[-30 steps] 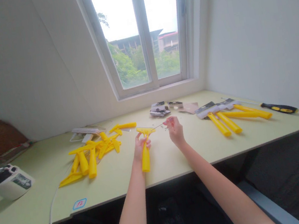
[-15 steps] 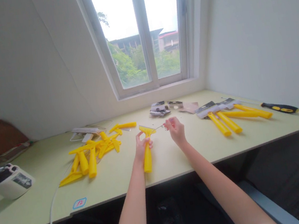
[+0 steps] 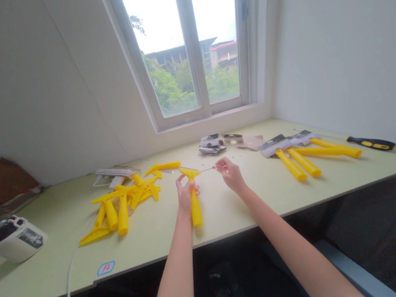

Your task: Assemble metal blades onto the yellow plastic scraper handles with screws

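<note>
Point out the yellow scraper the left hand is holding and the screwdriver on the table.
Yellow plastic scraper (image 3: 196,213): head view, on the lower part of its handle.
Screwdriver (image 3: 371,144): head view, on its black-and-yellow grip.

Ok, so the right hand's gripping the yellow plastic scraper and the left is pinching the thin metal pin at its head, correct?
No, the hands are swapped. The head view shows the left hand gripping the yellow plastic scraper, and the right hand pinching the thin metal pin at its head.
</note>
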A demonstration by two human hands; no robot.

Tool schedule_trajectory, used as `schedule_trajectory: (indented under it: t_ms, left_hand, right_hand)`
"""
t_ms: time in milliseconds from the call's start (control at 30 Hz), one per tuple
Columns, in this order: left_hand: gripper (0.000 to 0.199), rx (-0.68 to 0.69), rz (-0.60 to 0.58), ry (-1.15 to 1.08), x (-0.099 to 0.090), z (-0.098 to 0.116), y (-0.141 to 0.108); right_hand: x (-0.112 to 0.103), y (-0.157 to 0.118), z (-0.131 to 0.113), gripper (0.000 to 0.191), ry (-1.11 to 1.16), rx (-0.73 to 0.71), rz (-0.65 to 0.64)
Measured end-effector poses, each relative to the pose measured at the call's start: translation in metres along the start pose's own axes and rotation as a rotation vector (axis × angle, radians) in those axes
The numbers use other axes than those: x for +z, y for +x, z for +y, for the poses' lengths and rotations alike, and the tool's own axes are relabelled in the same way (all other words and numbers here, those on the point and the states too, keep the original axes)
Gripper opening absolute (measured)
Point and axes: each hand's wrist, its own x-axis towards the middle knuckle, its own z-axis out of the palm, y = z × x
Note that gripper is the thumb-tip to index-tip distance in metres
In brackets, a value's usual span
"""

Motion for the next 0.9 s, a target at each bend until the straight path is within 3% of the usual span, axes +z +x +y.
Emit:
schedule_trajectory:
  t_ms: [333, 500, 700, 900]
  left_hand:
    - [0.050, 0.004, -0.022, 0.022, 0.0015, -0.0022, -0.0009]
    - [0.048, 0.024, -0.036, 0.040, 0.0011, -0.0026, -0.0018]
    - [0.048, 0.021, -0.042, 0.045, 0.0009, -0.0025, -0.0020]
    - [0.049, 0.018, -0.035, 0.037, 0.0010, -0.0029, -0.0018]
  right_hand:
    - [-0.0007, -0.0028, -0.0036, 0.015, 0.001, -0.110, -0.009]
    - [-0.0013, -0.0019, -0.0043, 0.018, 0.102, -0.068, 0.080]
    - [0.0002, 0.0012, 0.0018, 0.010, 0.265, 0.024, 0.059]
    - [0.0005, -0.0005, -0.0013, 0.013, 0.302, -0.012, 0.043]
